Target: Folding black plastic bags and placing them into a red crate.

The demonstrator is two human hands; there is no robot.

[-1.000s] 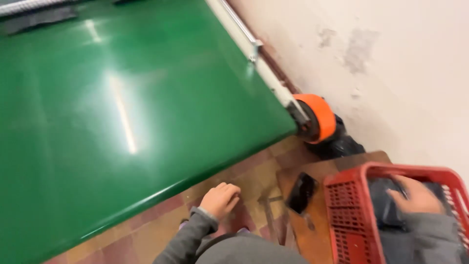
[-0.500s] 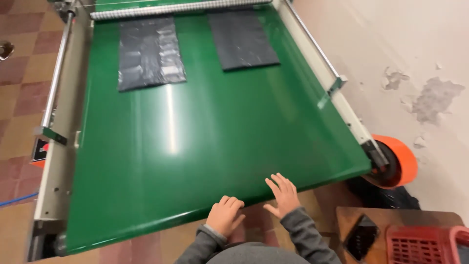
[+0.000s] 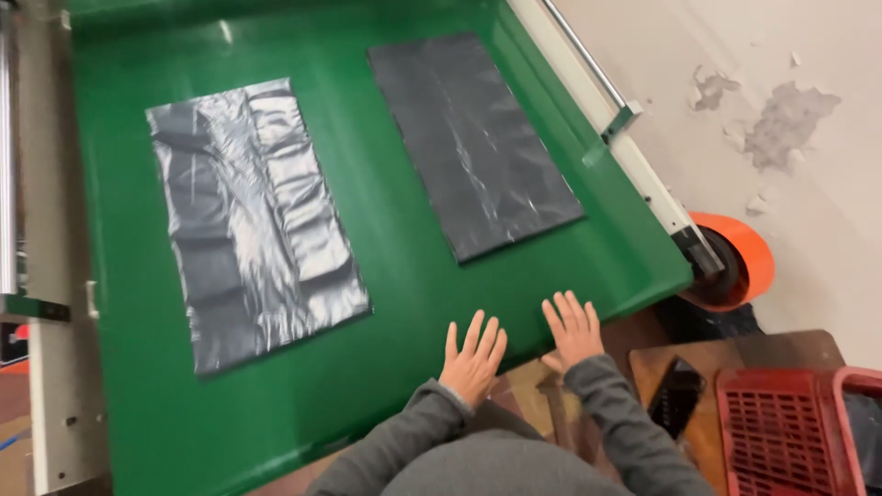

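Hovering hands: my left hand (image 3: 473, 358) and right hand (image 3: 573, 329) are both spread flat, fingers splayed, pinching nothing, at the near edge of the green conveyor belt (image 3: 404, 303).
Left hand: palm down over the belt's near rim, just short of the crinkled grey plastic bag (image 3: 253, 220); whether it touches the belt I cannot tell.
Right hand: palm down at the belt's edge, below the near end of the smooth dark plastic bag (image 3: 473, 142), apart from it.
Bags: both lie flat on the belt, side by side with a green strip between them; the crinkled one is on my left, the dark one farther up on my right.
Belt frame: a pale side rail (image 3: 634, 161) runs along the right edge, ending near an orange roller (image 3: 740, 257).
Beside me: a red plastic crate (image 3: 790, 427) stands on a brown wooden surface (image 3: 735, 354) by my right sleeve, with a dark flat object (image 3: 677, 395) next to it.
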